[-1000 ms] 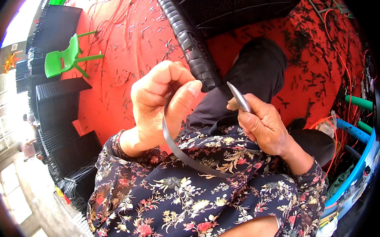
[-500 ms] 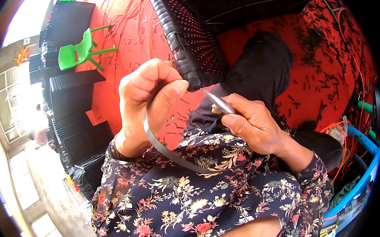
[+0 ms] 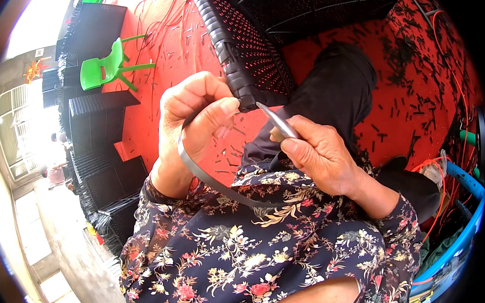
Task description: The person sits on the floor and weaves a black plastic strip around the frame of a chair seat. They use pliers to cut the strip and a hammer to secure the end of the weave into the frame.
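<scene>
- The left hand (image 3: 195, 113) is curled nearly closed, with a flat black strip (image 3: 206, 178) running out of its grasp; its thumb tip is just beside the corner of a black woven seat (image 3: 251, 48).
- The strip bends down from that hand and across the front of the floral shirt (image 3: 247, 249).
- The right hand (image 3: 321, 153) is closed around a pointed metal spike (image 3: 279, 121), thumb along its near end.
- The spike's tip is at the woven corner; whether it goes in, I cannot tell.
- Dark trousers (image 3: 340, 87) show beyond the right hand.
- Black scraps (image 3: 403, 60) litter the red floor (image 3: 162, 57).
- A green chair (image 3: 104, 66) is off to the left, well apart.
</scene>
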Demonstrator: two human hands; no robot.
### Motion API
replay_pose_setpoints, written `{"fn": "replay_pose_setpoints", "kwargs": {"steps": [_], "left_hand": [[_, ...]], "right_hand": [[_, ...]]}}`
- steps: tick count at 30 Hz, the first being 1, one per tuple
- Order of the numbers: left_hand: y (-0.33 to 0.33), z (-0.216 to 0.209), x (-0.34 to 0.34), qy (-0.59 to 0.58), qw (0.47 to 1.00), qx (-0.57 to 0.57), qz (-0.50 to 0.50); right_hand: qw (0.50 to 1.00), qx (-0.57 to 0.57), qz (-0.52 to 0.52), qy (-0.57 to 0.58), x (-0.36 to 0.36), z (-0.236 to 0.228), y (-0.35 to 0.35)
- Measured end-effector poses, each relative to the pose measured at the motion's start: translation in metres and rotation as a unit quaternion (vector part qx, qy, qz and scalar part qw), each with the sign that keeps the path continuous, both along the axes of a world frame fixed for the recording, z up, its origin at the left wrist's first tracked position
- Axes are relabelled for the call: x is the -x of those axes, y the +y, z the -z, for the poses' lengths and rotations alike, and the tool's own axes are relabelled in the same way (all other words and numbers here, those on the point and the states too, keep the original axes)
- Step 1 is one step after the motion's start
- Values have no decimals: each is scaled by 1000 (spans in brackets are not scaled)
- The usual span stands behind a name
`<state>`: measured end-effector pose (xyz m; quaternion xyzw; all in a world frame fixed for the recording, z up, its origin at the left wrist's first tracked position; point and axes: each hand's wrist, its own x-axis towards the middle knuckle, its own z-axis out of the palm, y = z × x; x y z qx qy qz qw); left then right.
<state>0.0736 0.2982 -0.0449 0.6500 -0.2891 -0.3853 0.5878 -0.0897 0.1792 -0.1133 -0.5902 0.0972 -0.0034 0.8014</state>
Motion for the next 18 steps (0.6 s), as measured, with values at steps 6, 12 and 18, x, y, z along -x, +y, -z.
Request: {"fn": "replay_pose_setpoints", "kwargs": {"steps": [6,12,18], "left_hand": [[-3,2,1,2,1000,14,8],[-8,4,4,-6,1000,15,10],[-15,4,11,6,1000,30,-7]], "right_hand": [[999,-24,28,-7,-1,-2,2],[998,-34,56,-11,-1,-1,3],[994,-76,76,-31,-2,1,4]]}}
